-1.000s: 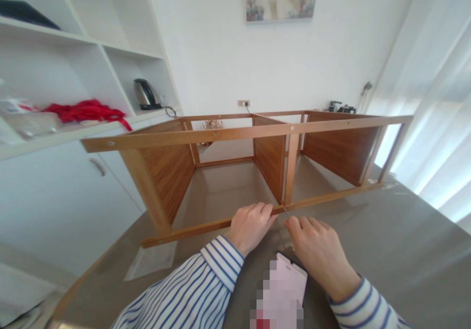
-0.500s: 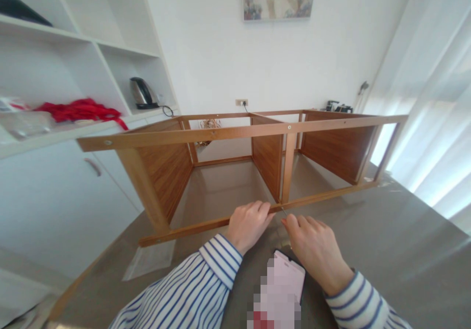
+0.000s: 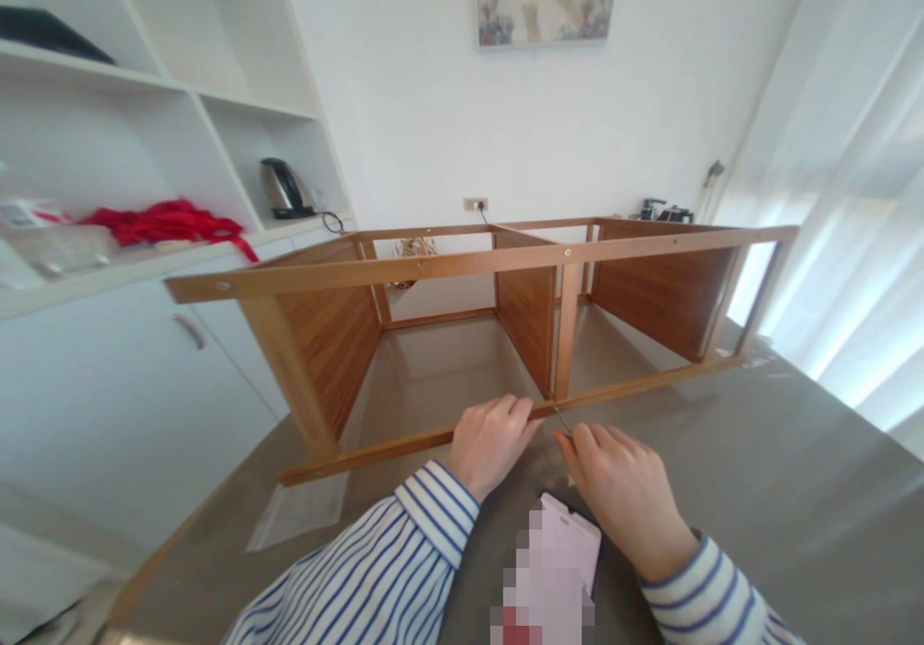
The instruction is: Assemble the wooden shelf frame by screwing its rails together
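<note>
A brown wooden shelf frame [image 3: 462,265] lies on its side on the grey table [image 3: 780,491], with two open bays and a middle divider. My left hand [image 3: 491,441] is closed over the frame's near bottom rail, just left of the divider post. My right hand [image 3: 621,491] is pinched on a thin metal tool [image 3: 562,421], maybe a hex key. Its tip meets the rail at the foot of the post. Both wrists wear blue-and-white striped sleeves.
A pink phone-like thing [image 3: 559,558] lies on the table between my forearms. A clear plastic bag [image 3: 299,520] lies by the table's left edge. White shelving on the left holds a red cloth [image 3: 163,221] and a kettle [image 3: 284,188]. Curtains hang at the right.
Only the head camera has shifted slightly. Both hands stay at the same joint on the rail, with the right hand's pinch on the tool barely moved.
</note>
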Tool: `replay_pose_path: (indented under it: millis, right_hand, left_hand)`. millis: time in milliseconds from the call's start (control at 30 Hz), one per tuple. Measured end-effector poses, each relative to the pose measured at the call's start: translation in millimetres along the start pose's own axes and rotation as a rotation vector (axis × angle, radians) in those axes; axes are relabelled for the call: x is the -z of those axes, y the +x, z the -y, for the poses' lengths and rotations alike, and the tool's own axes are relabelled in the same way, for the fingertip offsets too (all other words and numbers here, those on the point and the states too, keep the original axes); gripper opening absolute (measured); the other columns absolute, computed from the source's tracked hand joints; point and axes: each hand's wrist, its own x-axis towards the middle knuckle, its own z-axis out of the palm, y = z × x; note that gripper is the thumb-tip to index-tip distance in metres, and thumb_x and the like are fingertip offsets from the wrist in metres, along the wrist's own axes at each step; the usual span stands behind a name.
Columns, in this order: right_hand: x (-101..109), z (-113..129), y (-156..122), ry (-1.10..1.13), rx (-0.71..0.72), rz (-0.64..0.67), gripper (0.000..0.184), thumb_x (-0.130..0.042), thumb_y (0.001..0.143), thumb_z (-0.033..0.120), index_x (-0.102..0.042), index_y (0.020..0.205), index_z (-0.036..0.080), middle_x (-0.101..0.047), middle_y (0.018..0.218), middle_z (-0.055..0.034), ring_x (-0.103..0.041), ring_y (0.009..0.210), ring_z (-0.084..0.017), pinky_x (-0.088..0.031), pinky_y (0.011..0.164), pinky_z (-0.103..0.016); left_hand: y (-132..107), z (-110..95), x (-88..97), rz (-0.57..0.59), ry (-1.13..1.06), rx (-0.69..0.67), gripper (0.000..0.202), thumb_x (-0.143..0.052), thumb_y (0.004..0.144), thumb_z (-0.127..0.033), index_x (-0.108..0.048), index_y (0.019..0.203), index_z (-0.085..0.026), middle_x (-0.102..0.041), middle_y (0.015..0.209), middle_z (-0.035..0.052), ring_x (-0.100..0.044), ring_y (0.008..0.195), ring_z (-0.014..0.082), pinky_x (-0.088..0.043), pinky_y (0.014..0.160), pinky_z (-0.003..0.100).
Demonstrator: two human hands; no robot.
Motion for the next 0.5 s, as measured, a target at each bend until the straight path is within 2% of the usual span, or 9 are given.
replay_pose_path:
  millis: [333, 500]
  right_hand:
    - [-0.2, 0.1, 1.0, -0.008, 0.047, 0.009, 0.025, -0.047, 0.094, 0.024, -0.049, 0.069, 0.02, -0.058, 0.059, 0.0, -0.053, 0.053, -0.014, -0.023, 0.053, -0.028]
    - [-1.1, -0.9, 0.3, 0.005, 0.004, 0.013, 0.025, -0.048, 0.093, 0.025, -0.049, 0.068, 0.02, -0.058, 0.06, -0.0001, -0.053, 0.054, -0.015, -0.024, 0.053, -0.029]
  left_hand:
    - [0.0, 0.4, -0.7, 0.0, -0.002, -0.001, 0.025, -0.045, 0.092, -0.038, -0.06, 0.1, -0.019, -0.067, 0.087, 0.0046, -0.064, 0.079, 0.0183, -0.047, 0.065, 0.026]
    - [0.1, 0.7, -1.6, 0.004, -0.008, 0.006, 0.025, -0.044, 0.093, -0.038, -0.06, 0.099, -0.02, -0.067, 0.087, 0.0049, -0.064, 0.08, 0.0174, -0.046, 0.066, 0.025]
